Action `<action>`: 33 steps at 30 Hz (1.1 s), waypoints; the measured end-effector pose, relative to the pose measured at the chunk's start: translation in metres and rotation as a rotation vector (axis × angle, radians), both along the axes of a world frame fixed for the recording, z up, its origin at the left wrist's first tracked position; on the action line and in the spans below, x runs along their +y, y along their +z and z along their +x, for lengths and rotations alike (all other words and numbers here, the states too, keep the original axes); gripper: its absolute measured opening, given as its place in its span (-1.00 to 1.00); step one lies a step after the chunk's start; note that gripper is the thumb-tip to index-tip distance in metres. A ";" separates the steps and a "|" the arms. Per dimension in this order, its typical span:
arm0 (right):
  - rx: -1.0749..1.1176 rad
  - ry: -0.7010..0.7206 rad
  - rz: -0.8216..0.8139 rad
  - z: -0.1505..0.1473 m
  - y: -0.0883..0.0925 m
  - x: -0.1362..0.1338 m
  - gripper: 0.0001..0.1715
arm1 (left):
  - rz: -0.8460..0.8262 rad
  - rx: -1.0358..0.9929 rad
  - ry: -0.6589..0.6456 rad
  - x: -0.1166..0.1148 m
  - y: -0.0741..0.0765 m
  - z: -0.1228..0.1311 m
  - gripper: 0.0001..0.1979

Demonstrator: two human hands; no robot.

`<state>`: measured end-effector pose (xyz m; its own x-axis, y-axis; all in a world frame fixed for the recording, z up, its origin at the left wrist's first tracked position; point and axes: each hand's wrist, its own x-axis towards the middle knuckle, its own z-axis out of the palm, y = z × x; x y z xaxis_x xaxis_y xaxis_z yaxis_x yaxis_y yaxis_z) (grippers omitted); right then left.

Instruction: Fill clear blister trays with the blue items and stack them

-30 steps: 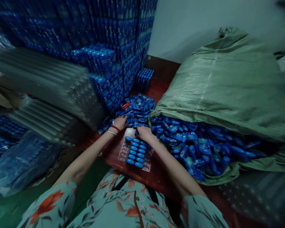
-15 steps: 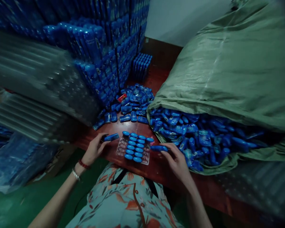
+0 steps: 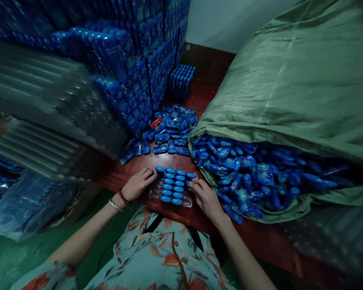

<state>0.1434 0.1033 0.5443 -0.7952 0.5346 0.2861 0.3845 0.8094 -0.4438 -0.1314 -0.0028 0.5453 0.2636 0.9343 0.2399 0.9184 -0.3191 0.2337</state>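
A clear plastic tray [image 3: 186,200] with moulded pockets lies near the table's front edge. Several small blue bottles [image 3: 167,187] stand in it with their oval blue ends up, filling two middle columns and the far row. My left hand [image 3: 140,183] is at the tray's left side, fingers curled down on a blue bottle almost wholly hidden beneath them. On the right side, my right hand [image 3: 205,196] pinches another blue bottle [image 3: 187,183] low against the tray, just nearer than the far row. Only a sliver of it shows.
Loose blue bottles [image 3: 175,123] lie heaped behind the tray, with a red pack [image 3: 156,123] among them. A green woven sack [image 3: 278,92] spills more bottles at right. Packed blue bottles [image 3: 133,88] are stacked at left, beside piled clear trays [image 3: 48,88].
Both hands have moved inward to the tray's sides, carrying the blue bottles they held out beside it. Those bottles are now mostly covered by my fingers. The view has shifted slightly.
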 end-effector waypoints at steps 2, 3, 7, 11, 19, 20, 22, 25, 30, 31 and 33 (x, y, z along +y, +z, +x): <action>-0.126 0.010 -0.039 -0.005 0.016 0.004 -0.69 | -0.113 0.109 -0.057 0.007 0.012 0.008 -0.71; -0.181 0.010 -0.048 -0.008 0.022 0.006 -0.70 | -0.161 0.155 -0.082 0.011 0.017 0.013 -0.74; -0.283 0.005 -0.049 -0.016 0.032 0.012 -0.72 | -0.275 0.256 -0.135 0.030 0.026 0.031 -0.82; -0.154 0.006 -0.182 -0.010 0.025 0.018 -0.78 | -0.304 0.263 -0.141 0.040 0.026 0.028 -0.84; -0.085 -0.029 -0.183 0.001 0.018 0.007 -0.72 | -0.280 0.223 -0.072 0.025 0.020 0.018 -0.78; -0.153 -0.010 -0.138 -0.002 0.020 0.006 -0.70 | -0.280 0.226 -0.076 0.025 0.019 0.022 -0.78; -0.313 0.012 -0.043 -0.012 0.027 0.004 -0.64 | -0.289 0.243 -0.085 0.030 0.018 0.032 -0.79; -0.515 0.019 0.051 -0.027 0.035 0.004 -0.61 | -0.303 0.284 -0.098 0.037 0.018 0.039 -0.79; -0.583 -0.080 0.143 -0.028 0.041 -0.004 -0.67 | -0.215 0.147 -0.048 0.028 0.014 0.021 -0.73; -0.578 -0.111 0.154 -0.026 0.044 -0.005 -0.68 | -0.178 0.074 -0.032 0.024 0.012 0.014 -0.71; -0.550 -0.154 0.157 -0.029 0.052 -0.002 -0.67 | -0.087 -0.084 0.053 0.020 0.007 -0.002 -0.74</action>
<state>0.1140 0.1016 0.5967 -0.7656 0.6405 -0.0604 0.6426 0.7658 -0.0253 -0.1338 0.0171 0.5522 0.1960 0.9647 0.1760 0.9096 -0.2459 0.3349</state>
